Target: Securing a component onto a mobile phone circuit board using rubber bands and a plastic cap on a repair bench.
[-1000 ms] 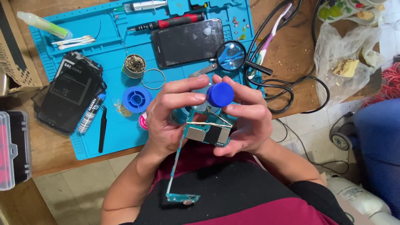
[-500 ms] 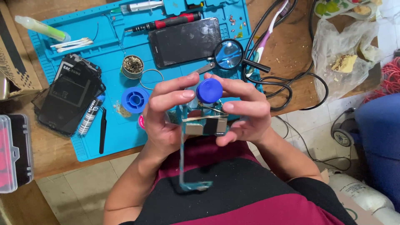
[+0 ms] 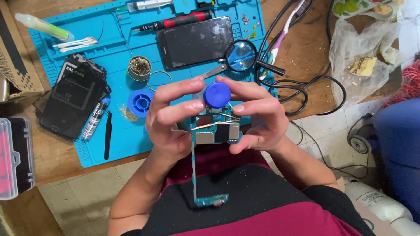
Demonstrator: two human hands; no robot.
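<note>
A view from above shows a person's two hands raised together over the near edge of a wooden counter point(image 3: 306, 57), above a lap in a maroon and black shirt. The left hand point(image 3: 173, 120) and the right hand point(image 3: 256, 116) close in from nine and three o'clock on a teal phone circuit board point(image 3: 216, 135), gripping its top end at both sides. The board's long thin arm hangs down toward six o'clock, ending in a small connector piece point(image 3: 211, 200). At twelve o'clock of the board, fingertips of both hands pinch a small round blue cap point(image 3: 217, 94).

Behind the hands a blue repair mat point(image 3: 131, 144) covers the counter. On it lie a dark phone point(image 3: 195, 42) face up, a magnifying glass point(image 3: 242, 56), a red-handled screwdriver point(image 3: 183, 20), a round tin of brass wool point(image 3: 139, 67), a blue solder spool point(image 3: 141, 103), black tweezers point(image 3: 107, 135) and a stack of black phone covers point(image 3: 72, 94).

The step in hand appears to be close work on the board's upper end, with the blue piece held against it. The next move would call for a steady two-handed grip and fine fingertip control, since the hanging arm of the board looks thin and easily bent.
</note>
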